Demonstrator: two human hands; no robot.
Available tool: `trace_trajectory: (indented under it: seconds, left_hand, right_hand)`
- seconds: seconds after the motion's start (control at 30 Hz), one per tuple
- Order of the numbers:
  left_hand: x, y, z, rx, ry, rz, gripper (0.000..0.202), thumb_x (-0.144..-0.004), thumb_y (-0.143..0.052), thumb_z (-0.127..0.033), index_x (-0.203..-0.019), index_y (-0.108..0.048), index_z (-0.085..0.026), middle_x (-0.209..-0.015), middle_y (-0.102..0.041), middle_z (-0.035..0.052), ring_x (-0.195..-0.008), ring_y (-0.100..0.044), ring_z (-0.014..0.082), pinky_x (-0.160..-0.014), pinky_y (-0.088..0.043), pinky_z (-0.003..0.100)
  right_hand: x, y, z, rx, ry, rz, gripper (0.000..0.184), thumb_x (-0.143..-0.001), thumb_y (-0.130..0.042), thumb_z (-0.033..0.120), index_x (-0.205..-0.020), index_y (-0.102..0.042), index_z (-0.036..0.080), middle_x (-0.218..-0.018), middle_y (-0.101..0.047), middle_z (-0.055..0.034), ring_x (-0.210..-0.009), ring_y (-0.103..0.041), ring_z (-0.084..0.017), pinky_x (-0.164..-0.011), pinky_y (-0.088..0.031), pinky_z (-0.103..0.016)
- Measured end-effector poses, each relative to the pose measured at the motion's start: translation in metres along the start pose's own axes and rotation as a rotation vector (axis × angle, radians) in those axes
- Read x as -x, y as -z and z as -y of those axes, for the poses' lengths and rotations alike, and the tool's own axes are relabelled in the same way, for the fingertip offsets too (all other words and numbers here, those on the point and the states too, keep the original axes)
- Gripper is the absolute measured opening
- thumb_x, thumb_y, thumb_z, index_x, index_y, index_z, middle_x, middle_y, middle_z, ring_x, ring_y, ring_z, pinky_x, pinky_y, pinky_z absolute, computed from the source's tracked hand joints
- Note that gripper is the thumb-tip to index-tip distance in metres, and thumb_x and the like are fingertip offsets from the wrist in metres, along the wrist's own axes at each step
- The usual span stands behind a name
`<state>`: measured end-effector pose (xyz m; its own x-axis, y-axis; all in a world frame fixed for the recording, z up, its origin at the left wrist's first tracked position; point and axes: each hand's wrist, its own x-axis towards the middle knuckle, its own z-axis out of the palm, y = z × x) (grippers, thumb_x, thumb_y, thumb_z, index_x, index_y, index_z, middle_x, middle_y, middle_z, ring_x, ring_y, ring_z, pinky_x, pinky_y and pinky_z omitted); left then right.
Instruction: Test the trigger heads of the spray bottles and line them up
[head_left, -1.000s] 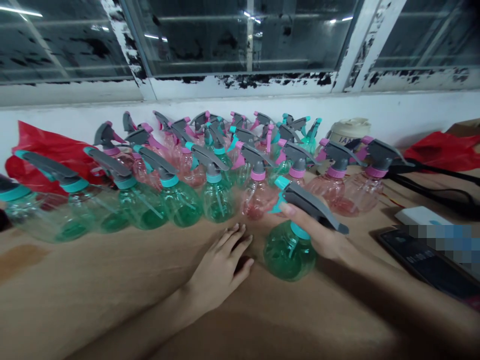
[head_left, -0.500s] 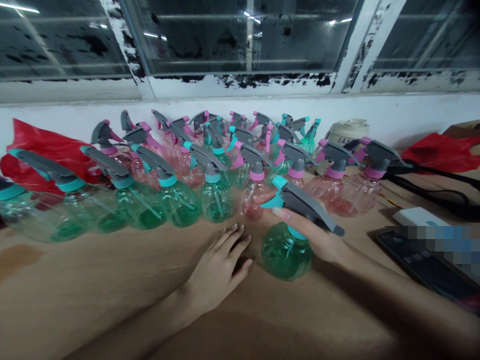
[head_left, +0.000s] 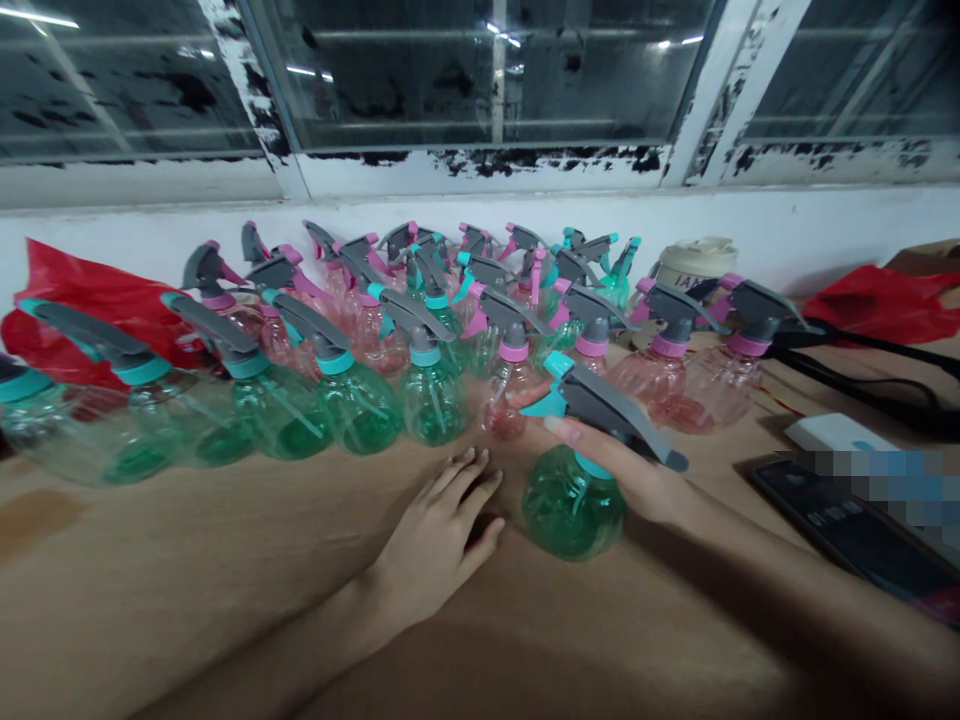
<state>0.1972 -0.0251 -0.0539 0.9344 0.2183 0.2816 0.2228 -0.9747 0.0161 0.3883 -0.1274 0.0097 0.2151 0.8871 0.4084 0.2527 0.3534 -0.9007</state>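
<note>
Head view — right hand (head_left: 637,474) grips green bottle (head_left: 571,520) — trigger (head_left: 541,403) juts farther than before.

the person's right hand (head_left: 649,480) held a green spray bottle (head_left: 574,515) roughly upright by the neck, thumb just below the grey spray head (head_left: 619,395), whose turquoise nozzle pointed left. the left hand (head_left: 427,545) lay palm down on the brown table (head_left: 247,590), fingers slightly spread, near the bottle's base. in front stood a row, green bottles (head_left: 364,410) at left and pink bottles (head_left: 510,400) at right, with more crowded behind. a red plastic bag (head_left: 82,285) lay behind the row's left end. at far right were a phone (head_left: 847,525), a partly blurred white box (head_left: 832,435), black straps and another red bag (head_left: 889,300). a pale tub (head_left: 697,262) stood by the wall (head_left: 810,225).
</note>
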Motion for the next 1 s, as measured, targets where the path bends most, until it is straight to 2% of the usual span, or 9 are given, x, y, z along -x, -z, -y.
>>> trace_trajectory:
  seconds: [0.2,0.4,0.5,0.6,0.67,0.73,0.83,0.93,1.0]
  left_hand:
    - [-0.001,0.000,0.000,0.008,0.003,-0.004,0.039,-0.098,-0.041,-0.032,-0.130,-0.050,-0.011,-0.139,-0.049,0.0128,-0.132,-0.039,0.0248,-0.107,-0.036,0.043]
    - [0.001,0.000,0.000,0.006,0.001,0.009,0.040,-0.099,-0.039,-0.032,-0.132,-0.048,-0.010,-0.139,-0.048,0.0130,-0.133,-0.038,0.0247,-0.107,-0.036,0.043]
    - [0.001,0.000,0.001,0.011,-0.007,0.003,0.039,-0.099,-0.039,-0.031,-0.132,-0.048,-0.012,-0.140,-0.048,0.0119,-0.133,-0.038,0.0245,-0.108,-0.035,0.043]
    - [0.001,0.000,0.001,0.023,-0.009,0.007,0.039,-0.099,-0.041,-0.029,-0.133,-0.047,-0.010,-0.141,-0.046,0.0131,-0.135,-0.036,0.0247,-0.108,-0.035,0.044]
    - [0.000,0.000,0.002,0.028,-0.006,0.013,0.040,-0.098,-0.042,-0.028,-0.133,-0.047,-0.009,-0.141,-0.046,0.0138,-0.135,-0.035,0.0250,-0.108,-0.035,0.044]
    - [0.000,0.000,0.002,0.028,-0.001,0.008,0.040,-0.098,-0.043,-0.029,-0.132,-0.048,-0.009,-0.141,-0.046,0.0138,-0.134,-0.037,0.0252,-0.107,-0.036,0.044]
    - [0.000,-0.001,0.001,0.022,0.002,-0.007,0.039,-0.098,-0.042,-0.029,-0.131,-0.049,-0.010,-0.140,-0.048,0.0135,-0.133,-0.038,0.0253,-0.107,-0.036,0.044]
    - [0.000,-0.001,0.001,0.017,-0.009,-0.011,0.039,-0.098,-0.042,-0.029,-0.132,-0.048,-0.011,-0.140,-0.048,0.0131,-0.133,-0.038,0.0251,-0.107,-0.036,0.044]
    - [0.001,-0.002,0.002,0.019,-0.011,-0.018,0.039,-0.098,-0.041,-0.029,-0.132,-0.048,-0.012,-0.139,-0.048,0.0122,-0.133,-0.038,0.0247,-0.107,-0.036,0.044]
  right_hand:
    - [0.002,-0.001,-0.006,-0.002,-0.050,-0.009,0.034,-0.083,-0.060,0.043,-0.113,-0.062,0.028,-0.108,-0.068,-0.0036,-0.099,-0.063,-0.023,-0.090,-0.048,-0.041]
    - [0.001,0.001,0.000,-0.055,0.035,0.048,0.022,-0.086,-0.058,0.034,-0.106,-0.062,0.026,-0.112,-0.065,-0.0026,-0.105,-0.061,-0.021,-0.091,-0.048,-0.035]
    - [0.000,0.002,0.006,0.078,0.085,0.014,0.016,-0.087,-0.058,0.037,-0.094,-0.063,0.025,-0.093,-0.066,-0.0009,-0.087,-0.063,-0.018,-0.079,-0.049,-0.032]
    - [-0.002,0.001,0.013,0.218,0.087,-0.018,0.024,-0.087,-0.055,0.044,-0.076,-0.059,0.023,-0.070,-0.058,0.0016,-0.067,-0.057,-0.015,-0.063,-0.046,-0.030]
    - [-0.002,0.001,0.015,0.249,0.087,-0.029,0.028,-0.087,-0.054,0.045,-0.072,-0.056,0.023,-0.066,-0.055,0.0020,-0.063,-0.054,-0.014,-0.060,-0.045,-0.029]
    - [-0.002,0.001,0.014,0.219,0.095,-0.031,0.026,-0.086,-0.056,0.045,-0.074,-0.058,0.023,-0.069,-0.058,0.0015,-0.066,-0.057,-0.015,-0.064,-0.046,-0.030]
    - [-0.001,0.000,0.007,0.090,0.063,-0.005,0.020,-0.085,-0.059,0.042,-0.092,-0.064,0.024,-0.090,-0.067,-0.0010,-0.088,-0.063,-0.018,-0.082,-0.049,-0.034]
    - [0.002,-0.002,-0.001,-0.030,-0.019,0.024,0.025,-0.087,-0.058,0.040,-0.108,-0.062,0.027,-0.113,-0.066,-0.0026,-0.108,-0.060,-0.021,-0.096,-0.045,-0.039]
    - [0.003,-0.002,-0.003,-0.073,-0.033,0.034,0.026,-0.087,-0.058,0.038,-0.110,-0.062,0.028,-0.117,-0.065,-0.0023,-0.112,-0.059,-0.021,-0.100,-0.043,-0.040]
